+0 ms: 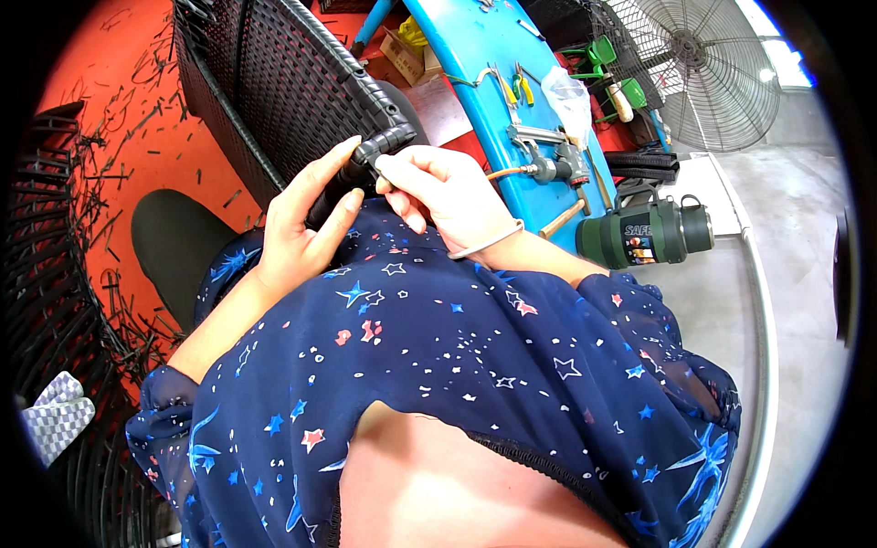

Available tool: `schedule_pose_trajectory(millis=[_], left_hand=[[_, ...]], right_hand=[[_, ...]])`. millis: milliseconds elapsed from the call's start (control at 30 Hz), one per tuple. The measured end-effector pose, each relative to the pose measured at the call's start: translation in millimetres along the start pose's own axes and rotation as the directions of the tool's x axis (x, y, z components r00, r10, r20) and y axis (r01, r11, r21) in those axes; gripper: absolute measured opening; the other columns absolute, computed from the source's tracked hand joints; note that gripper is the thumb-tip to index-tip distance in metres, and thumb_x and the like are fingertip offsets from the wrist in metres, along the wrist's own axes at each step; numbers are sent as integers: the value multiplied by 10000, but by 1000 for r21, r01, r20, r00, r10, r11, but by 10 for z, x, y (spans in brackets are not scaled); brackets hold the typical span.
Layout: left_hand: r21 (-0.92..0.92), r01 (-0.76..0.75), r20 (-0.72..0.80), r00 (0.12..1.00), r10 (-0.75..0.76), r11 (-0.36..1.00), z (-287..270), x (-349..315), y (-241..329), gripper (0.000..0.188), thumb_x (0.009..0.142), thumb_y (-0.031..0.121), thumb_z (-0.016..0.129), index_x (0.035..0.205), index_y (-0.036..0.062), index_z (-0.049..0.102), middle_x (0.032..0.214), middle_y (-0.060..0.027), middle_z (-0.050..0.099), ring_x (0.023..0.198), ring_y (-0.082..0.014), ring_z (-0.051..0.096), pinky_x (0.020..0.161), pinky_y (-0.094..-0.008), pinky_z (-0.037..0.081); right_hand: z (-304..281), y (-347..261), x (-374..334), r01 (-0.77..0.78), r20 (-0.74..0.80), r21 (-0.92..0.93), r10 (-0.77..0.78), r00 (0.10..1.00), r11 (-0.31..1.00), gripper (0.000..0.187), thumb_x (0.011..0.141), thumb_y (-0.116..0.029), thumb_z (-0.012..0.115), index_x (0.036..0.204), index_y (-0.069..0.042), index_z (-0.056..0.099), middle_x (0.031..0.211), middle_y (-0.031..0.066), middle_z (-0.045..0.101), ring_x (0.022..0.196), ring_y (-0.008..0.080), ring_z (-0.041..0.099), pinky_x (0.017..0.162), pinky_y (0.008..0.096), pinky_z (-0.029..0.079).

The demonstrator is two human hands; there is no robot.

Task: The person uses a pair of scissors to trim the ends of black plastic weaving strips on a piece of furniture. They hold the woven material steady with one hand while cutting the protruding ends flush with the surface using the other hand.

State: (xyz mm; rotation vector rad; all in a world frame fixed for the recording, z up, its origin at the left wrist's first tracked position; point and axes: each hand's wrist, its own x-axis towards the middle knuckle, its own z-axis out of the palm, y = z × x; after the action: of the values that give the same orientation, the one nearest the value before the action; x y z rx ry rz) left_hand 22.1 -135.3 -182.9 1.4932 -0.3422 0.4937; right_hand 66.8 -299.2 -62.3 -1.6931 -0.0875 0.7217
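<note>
A black woven wicker furniture piece (288,87) leans toward me, its wrapped corner (388,137) close to my lap. My left hand (297,219) is closed round the black wrapped frame bar below that corner, thumb on one side and fingers on the other. Against the corner's end, my right hand (443,192) is closed in a pinch, with thumb and curled fingers together. Whatever lies between those fingertips is mostly hidden; black wicker wrapping shows right beside them.
On the right, a blue table (475,68) carries yellow-handled pliers (523,87), a pneumatic tool (557,164) with an orange hose, a hammer (564,217) and a plastic bag (568,100). A green flask (639,233) and large fan (690,55) are beyond. Black scraps litter the red floor (119,173).
</note>
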Motion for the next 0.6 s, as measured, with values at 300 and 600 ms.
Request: schedule_pose_trajectory(millis=[300, 600], left_hand=[[-15, -6, 11, 1000, 6, 1000, -7, 7, 25, 505, 919, 30, 649, 1405, -13, 515, 1288, -191, 629, 1207, -259, 615, 1034, -337, 445], [-94, 44, -3, 999, -44, 995, -16, -35, -13, 445, 945, 93, 625, 1369, -9, 537, 1297, -183, 625, 1216, -280, 611, 1042, -368, 449]], right_hand=[[49, -59, 65, 7, -34, 23, -6, 999, 1000, 257, 994, -239, 625, 907, 1, 661, 661, 2, 562, 494, 51, 450, 477, 195, 362], [-119, 42, -15, -11, 23, 207, 6, 1000, 978, 243, 983, -219, 647, 1036, 15, 681, 781, 66, 667, 602, 102, 591, 570, 232, 482]])
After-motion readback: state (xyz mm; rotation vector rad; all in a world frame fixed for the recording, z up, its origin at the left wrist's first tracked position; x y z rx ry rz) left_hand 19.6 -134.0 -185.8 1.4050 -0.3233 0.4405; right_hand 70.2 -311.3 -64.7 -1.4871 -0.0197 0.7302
